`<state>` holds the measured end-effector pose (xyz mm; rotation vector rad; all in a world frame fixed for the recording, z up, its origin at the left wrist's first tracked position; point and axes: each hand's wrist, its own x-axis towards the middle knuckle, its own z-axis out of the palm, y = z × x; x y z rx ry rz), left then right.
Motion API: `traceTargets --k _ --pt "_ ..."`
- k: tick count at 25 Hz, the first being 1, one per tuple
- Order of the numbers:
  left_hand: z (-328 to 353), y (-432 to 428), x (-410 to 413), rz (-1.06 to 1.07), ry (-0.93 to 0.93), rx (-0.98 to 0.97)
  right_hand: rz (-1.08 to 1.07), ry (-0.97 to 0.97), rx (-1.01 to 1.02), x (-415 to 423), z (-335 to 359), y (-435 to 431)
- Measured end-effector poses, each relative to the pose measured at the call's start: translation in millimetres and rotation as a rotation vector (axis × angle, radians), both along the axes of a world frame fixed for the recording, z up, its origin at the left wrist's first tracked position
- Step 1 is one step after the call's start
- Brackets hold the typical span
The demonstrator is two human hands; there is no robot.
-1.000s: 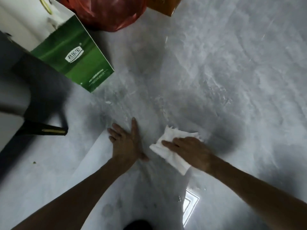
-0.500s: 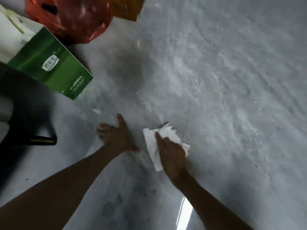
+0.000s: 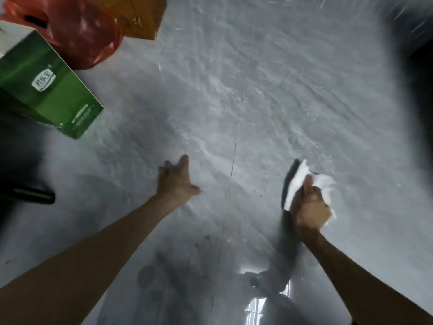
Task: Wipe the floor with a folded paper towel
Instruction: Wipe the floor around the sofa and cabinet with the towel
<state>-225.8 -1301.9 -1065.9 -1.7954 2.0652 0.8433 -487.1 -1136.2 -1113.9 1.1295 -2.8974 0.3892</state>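
The grey marbled floor (image 3: 234, 102) fills the view. A white folded paper towel (image 3: 298, 177) lies on it at the right, sticking out on both sides of my right hand (image 3: 309, 207). That hand lies on top of the towel with its fingers curled round it. My left hand (image 3: 175, 181) rests flat on the floor to the left, fingers spread and thumb out, holding nothing. A wide strip of bare floor separates the two hands.
A green and white box (image 3: 51, 90) stands at the upper left, with a red plastic bag (image 3: 82, 31) and an orange box (image 3: 140, 17) behind it. A dark object with a yellow stripe (image 3: 32, 195) lies at the left edge. A window reflection (image 3: 257, 308) shines near the bottom.
My right hand has slid the paper towel to the right, away from my left hand. The left hand has stayed planted on the floor. The camera view has shifted.
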Motion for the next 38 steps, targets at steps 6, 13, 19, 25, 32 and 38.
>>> traceTargets --k 6,13,19,25,32,38 --pt "-9.6 35.2 -111.1 -0.289 -0.036 -0.025 1.07 0.035 0.036 14.8 3.5 31.7" --pt "-20.0 43.3 -123.4 -0.311 -0.18 -0.009 -0.186 -0.029 0.039 -162.4 5.9 72.9" --pt "-21.4 41.2 -124.4 -0.321 -0.199 0.007 0.674 0.014 -0.032 -16.5 -12.5 23.8" --pt "-17.9 32.5 -125.2 -0.333 -0.215 -0.003 0.627 -0.194 -0.052 -119.8 -0.1 51.7" --pt "-20.3 34.5 -119.8 -0.313 -0.135 -0.072 -0.217 0.01 -0.011 -172.5 -6.2 -38.6" --pt "-22.7 31.3 -121.0 -0.268 -0.131 -0.033 0.808 -0.123 0.07 -44.6 -8.9 -89.3"
